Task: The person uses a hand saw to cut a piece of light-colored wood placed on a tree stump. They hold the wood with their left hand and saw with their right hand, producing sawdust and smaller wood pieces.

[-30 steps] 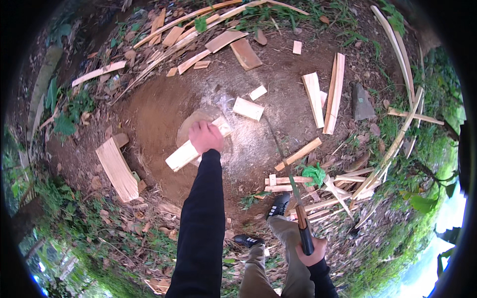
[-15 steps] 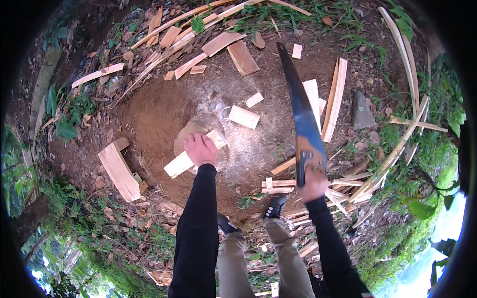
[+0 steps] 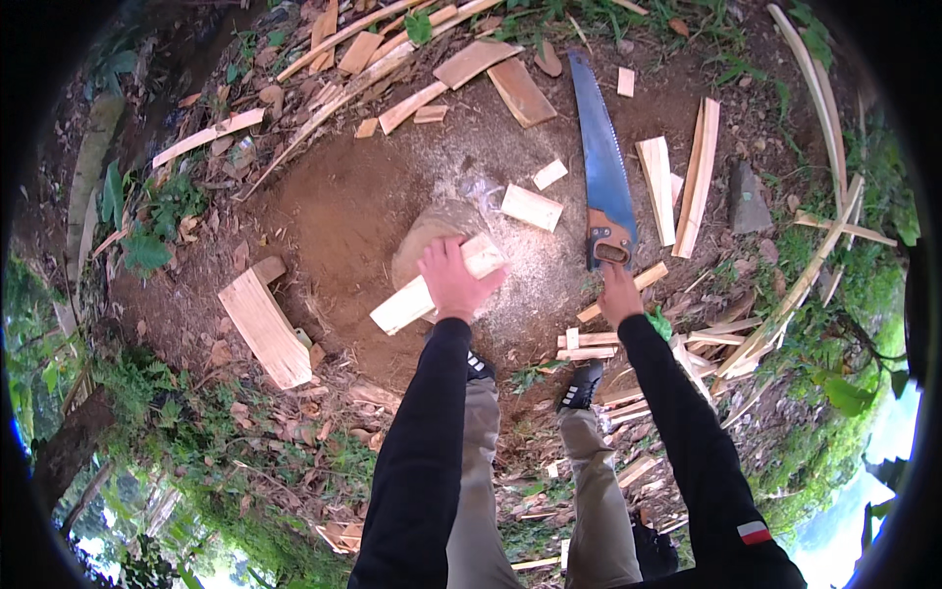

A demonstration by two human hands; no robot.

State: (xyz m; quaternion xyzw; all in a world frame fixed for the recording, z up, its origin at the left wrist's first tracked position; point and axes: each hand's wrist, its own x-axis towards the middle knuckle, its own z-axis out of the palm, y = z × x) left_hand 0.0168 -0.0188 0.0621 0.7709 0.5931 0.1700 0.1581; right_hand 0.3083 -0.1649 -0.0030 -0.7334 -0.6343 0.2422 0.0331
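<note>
My left hand (image 3: pixel 457 279) lies over a short pale wooden board (image 3: pixel 404 306), with the thumb stretched along its right part. The board rests slantwise across a round wood stump (image 3: pixel 417 240). Ahead and to the right, a handsaw (image 3: pixel 606 167) with a blue blade and brown handle appears to lie flat on the ground, teeth to the right and tip pointing away. Fingers of my right hand (image 3: pixel 618 293) close on the near edge of its handle; the handle's opening shows.
Two small offcuts, one a pale block (image 3: pixel 532 207), lie right of the stump. A wider plank piece (image 3: pixel 265 329) is at the left. Long curved strips (image 3: pixel 334 103) lie at the far side, and a grey stone (image 3: pixel 750 199) at the right. Sticks are piled near my right shoe (image 3: pixel 581 386).
My right hand has lowered the handsaw to the ground and moved from inside its grip to the handle's near edge. My left hand stays on the board, its thumb now spread. The view has shifted.
</note>
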